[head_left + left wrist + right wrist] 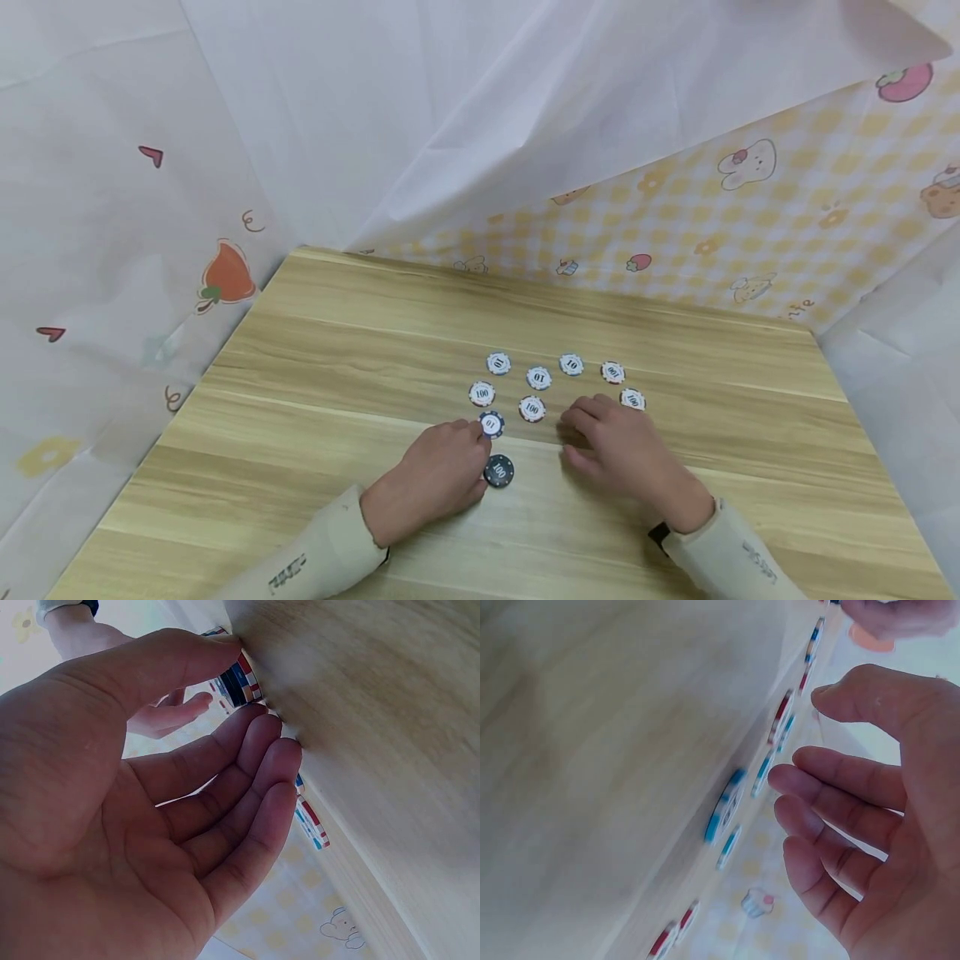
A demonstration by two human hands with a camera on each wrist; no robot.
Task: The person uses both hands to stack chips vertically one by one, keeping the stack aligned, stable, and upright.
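The left hand (447, 468) rests low on the table with its fingers curled. Its thumb and fingertips pinch the left edge of a black poker chip (498, 471) marked 100. Just above that chip lies a dark blue chip (491, 424) marked 10, partly overlapped by the left hand. In the left wrist view, stacked chip edges (244, 681) show between thumb and fingertips. Close over the table, the right hand (624, 446) has loosely bent fingers and holds nothing. Beyond its fingertips is a red-edged chip (632, 399); a blue-edged chip (726, 806) shows in the right wrist view.
Several more chips lie flat beyond the hands, among them a 100 chip (532, 408) between them and a 10 chip (498, 362) farther back. The wooden table (360, 333) meets a yellow checked cloth (675, 250) behind and a white sheet (112, 208) on the left.
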